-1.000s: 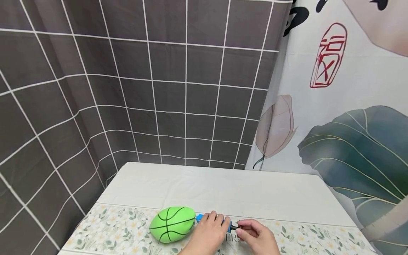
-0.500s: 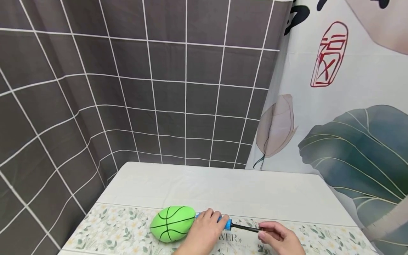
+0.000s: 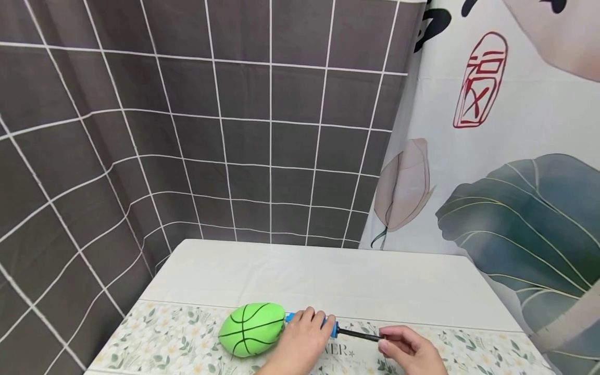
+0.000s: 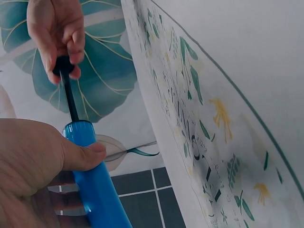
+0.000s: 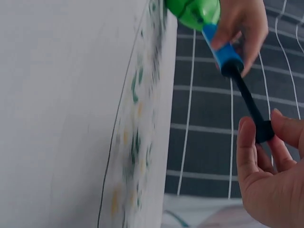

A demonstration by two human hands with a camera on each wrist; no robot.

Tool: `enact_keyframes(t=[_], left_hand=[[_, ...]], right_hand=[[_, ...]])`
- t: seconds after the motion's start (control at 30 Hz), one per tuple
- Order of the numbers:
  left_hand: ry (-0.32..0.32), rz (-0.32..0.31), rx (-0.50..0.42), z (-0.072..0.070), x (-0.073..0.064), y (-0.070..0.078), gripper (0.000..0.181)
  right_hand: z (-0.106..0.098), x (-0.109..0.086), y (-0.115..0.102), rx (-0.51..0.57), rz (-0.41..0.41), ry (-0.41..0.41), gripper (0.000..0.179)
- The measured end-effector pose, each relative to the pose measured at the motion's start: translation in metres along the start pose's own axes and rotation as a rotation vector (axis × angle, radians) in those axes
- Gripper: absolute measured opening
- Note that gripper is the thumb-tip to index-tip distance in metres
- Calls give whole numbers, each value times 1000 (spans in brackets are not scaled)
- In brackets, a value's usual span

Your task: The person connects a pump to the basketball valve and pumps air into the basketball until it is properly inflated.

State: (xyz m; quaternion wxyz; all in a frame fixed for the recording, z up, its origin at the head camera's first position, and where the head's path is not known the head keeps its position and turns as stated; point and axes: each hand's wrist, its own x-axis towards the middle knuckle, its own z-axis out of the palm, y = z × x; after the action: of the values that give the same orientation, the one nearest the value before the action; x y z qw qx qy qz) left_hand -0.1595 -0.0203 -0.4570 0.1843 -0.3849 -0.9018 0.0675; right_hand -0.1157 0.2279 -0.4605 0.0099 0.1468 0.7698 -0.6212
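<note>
A blue hand pump [image 4: 100, 183] with a black rod [image 3: 360, 335] lies across the front of the table. My left hand [image 3: 303, 338] grips its blue barrel from above, the thumb along one side. The black end knob [image 5: 264, 132] is pinched by the fingers and thumb of my right hand [image 3: 413, 351], and a good length of rod shows between the two hands. At the pump's left end is a green ball [image 3: 252, 330] with black basketball lines. It looks misshapen, more egg-like than round. The exact join between pump and ball is too small to tell.
The white table [image 3: 323, 276] has a floral-printed strip [image 3: 173, 333] along its front, under the ball and hands. A dark gridded curtain [image 3: 248, 146] hangs behind and to the left. A white cloth with leaf prints [image 3: 520, 224] hangs at the right.
My right hand has moved to the right, drawing the black rod out of the barrel, then stayed there over the last half second. The left hand and the ball are nearly still.
</note>
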Motion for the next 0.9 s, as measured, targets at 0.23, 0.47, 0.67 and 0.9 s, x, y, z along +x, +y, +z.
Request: enact_keyframes(t=[0.23,0.47,0.67,0.9], left_hand=[[-12,-4,12,1,1,4,35],[35,8,-47,6,-2,3,38],[72,-18,-108,11,-5,-3,40],[95,-33,-77,9,-5,-4,40]], right_hand=[[36,4,-4,-40,-114,-75,38],[46,8,1,-18,-132,-199,42],[26,7,3,-7,-80,-163,47],[-10,4,6,5,16,-40,48]])
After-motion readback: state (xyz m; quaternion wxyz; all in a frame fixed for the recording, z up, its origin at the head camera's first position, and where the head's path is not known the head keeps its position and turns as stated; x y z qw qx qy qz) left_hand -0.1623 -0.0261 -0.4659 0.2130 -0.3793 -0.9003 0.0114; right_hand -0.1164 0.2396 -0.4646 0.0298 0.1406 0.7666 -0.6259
